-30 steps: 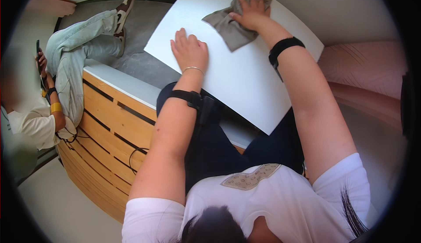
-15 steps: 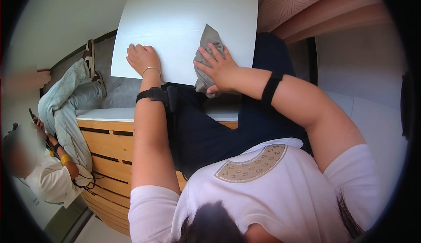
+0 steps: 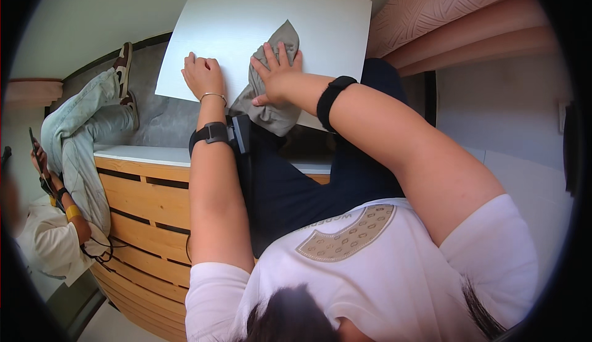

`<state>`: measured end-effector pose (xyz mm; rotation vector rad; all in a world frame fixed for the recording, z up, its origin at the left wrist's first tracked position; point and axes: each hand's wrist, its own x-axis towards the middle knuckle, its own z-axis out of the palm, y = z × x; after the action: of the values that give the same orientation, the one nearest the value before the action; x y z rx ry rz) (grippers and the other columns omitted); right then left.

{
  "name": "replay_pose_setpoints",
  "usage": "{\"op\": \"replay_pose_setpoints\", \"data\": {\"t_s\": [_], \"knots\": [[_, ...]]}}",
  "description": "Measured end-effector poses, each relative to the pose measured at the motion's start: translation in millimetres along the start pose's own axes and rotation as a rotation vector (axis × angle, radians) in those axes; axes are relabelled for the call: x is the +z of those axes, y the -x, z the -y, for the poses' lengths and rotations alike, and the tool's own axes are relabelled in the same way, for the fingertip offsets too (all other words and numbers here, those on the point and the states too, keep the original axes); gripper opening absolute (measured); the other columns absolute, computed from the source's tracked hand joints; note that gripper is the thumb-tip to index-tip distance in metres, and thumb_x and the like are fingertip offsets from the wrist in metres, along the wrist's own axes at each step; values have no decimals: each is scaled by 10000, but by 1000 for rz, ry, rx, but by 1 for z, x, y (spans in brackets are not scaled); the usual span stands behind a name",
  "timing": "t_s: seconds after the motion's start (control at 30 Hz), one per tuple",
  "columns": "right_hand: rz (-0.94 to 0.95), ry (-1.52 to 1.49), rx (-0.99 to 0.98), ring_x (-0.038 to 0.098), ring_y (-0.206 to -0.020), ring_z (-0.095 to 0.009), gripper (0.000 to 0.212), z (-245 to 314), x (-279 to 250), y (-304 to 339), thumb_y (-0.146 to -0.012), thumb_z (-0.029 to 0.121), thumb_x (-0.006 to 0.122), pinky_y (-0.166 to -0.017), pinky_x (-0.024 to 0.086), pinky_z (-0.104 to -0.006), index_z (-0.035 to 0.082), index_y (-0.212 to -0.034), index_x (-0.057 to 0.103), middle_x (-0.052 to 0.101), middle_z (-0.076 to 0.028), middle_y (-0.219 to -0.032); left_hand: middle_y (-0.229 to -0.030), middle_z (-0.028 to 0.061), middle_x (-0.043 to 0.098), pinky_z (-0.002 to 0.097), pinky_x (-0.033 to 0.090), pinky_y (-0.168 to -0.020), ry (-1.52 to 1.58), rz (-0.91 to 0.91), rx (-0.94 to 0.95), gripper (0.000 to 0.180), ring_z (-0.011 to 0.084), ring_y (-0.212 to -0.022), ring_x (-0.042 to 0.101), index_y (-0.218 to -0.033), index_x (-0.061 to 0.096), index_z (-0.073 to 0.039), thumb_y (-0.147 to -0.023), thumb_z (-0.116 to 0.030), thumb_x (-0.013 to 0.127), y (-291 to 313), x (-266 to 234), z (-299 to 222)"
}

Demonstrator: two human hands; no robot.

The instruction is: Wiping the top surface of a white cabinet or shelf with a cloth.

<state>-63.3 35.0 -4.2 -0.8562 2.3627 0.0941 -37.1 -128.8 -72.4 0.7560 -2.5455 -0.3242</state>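
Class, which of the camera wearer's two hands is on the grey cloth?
The right hand, spread over the grey cloth; the left hand, loosely curled, is on the white tabletop, off the cloth.

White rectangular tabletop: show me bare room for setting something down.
The far part of the white tabletop, beyond the left hand and wrinkled grey cloth, is bare up to the far edge. So is the patch between the cloth and right edge, beyond the right forearm. The near middle is crowded: the right hand lies spread on the cloth.
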Motion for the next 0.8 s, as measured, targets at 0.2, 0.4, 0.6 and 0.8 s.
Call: {"op": "replay_pose_setpoints", "data": {"t_s": [0.2, 0.4, 0.6, 0.8], "knots": [[-53, -56, 91, -114, -1221, -362, 923, 10, 1, -29, -633, 626, 499, -919, 27, -580, 223, -1307, 13, -119, -123, -1346, -1082, 220, 455, 380, 289, -894, 402, -60, -167, 269, 329, -1017, 411, -727, 555, 55, -729, -177, 419, 3, 1, 18], [-77, -40, 133, -97, -1215, -386, 993, 18, 19, -64, -581, 676, 501, -902, 66, -599, 205, -1308, 16, -101, -146, -1343, -1152, 167, 399, 303, 294, -861, 1306, -472, -898, 336, 255, -1020, 389, -949, 470, 60, -730, -181, 389, 41, -49, 4], [-190, -71, 192, -69, -1200, -433, 1048, 22, 47, -97, -551, 725, 470, -926, 94, -560, 167, -1308, 6, -73, -190, -1335, -905, 88, 459, 286, 328, -790, 1204, -638, -1175, 143, 188, -843, 427, -725, 435, -24, -697, -161, 404, 87, -39, 41], [-251, -58, 189, -50, -1192, -454, 1077, 13, 57, -105, -529, 762, 437, -943, 97, -529, 155, -1307, 5, -61, -211, -1329, -705, 57, 447, 292, 390, -635, 1720, -428, -1409, 45, 168, -634, 424, -630, 409, -63, -634, -101, 433, 103, -5, 57]]}}
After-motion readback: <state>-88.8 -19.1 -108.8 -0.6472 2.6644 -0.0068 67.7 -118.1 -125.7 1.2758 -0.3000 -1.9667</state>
